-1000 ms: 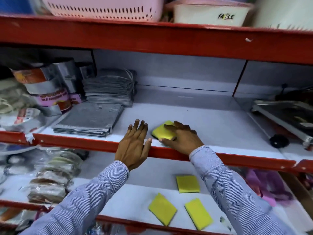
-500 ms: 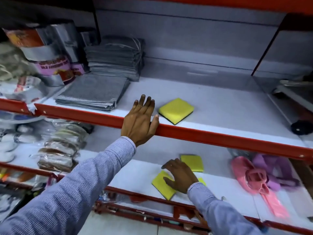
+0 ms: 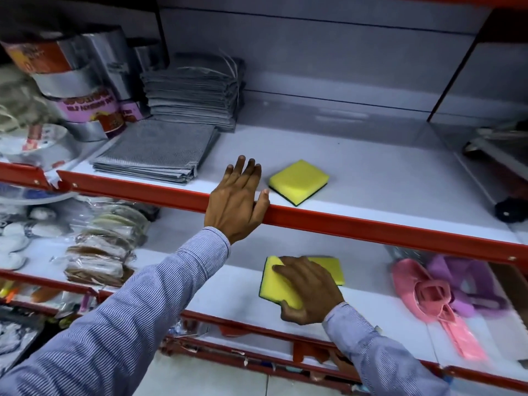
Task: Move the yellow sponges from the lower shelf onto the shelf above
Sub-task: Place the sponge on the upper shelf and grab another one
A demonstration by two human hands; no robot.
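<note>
One yellow sponge (image 3: pixel 298 180) with a dark green underside lies on the upper shelf (image 3: pixel 371 178), near its red front edge. My left hand (image 3: pixel 238 200) rests flat on that red edge just left of the sponge, fingers apart, holding nothing. On the lower shelf (image 3: pixel 217 292) my right hand (image 3: pixel 310 291) grips a second yellow sponge (image 3: pixel 275 284), fingers over its top and thumb under its near edge. Another yellow sponge (image 3: pixel 333 268) lies right behind it, partly hidden by my hand.
Grey folded cloths (image 3: pixel 157 151) and a tied stack (image 3: pixel 197 95) sit at the upper shelf's left, with foil rolls (image 3: pixel 83 90) beyond. Pink and purple plastic items (image 3: pixel 434 295) lie at the lower shelf's right. Wrapped packets (image 3: pixel 100 252) fill its left. A dark tool (image 3: pixel 508 210) sits far right.
My right hand let go of the sponge on the upper shelf, dropped to the lower shelf and closed on another sponge. The left hand stayed on the red edge.
</note>
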